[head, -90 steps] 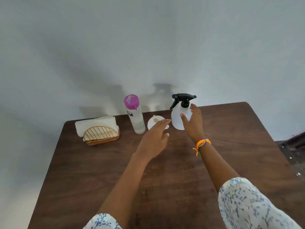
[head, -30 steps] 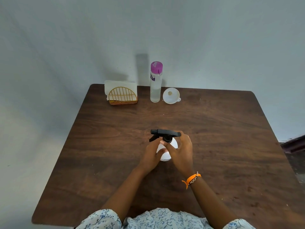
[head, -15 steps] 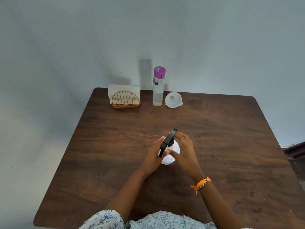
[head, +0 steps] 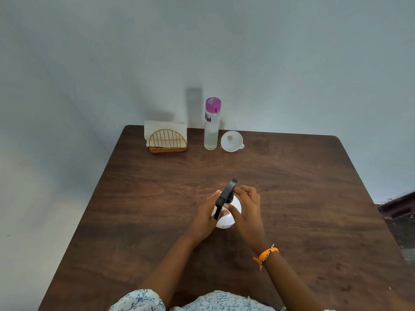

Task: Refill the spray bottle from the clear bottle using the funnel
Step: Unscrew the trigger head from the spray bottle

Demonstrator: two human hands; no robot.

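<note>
A white spray bottle (head: 226,221) with a black trigger head (head: 226,197) stands in the middle of the brown table (head: 314,198). My left hand (head: 205,217) wraps the bottle's left side. My right hand (head: 248,209) grips the black head near its collar from the right. At the table's far edge stands the clear bottle (head: 211,125) with a purple cap, holding clear liquid. A white funnel (head: 231,141) lies just right of it, its wide mouth facing up.
A gold wire napkin holder (head: 167,141) with white napkins sits at the far left of the table, next to the clear bottle. A pale wall rises right behind the table. An orange band circles my right wrist.
I have brought the spray bottle from the far edge to the middle of the table. Over the last second the black head has turned from sideways to pointing away from me.
</note>
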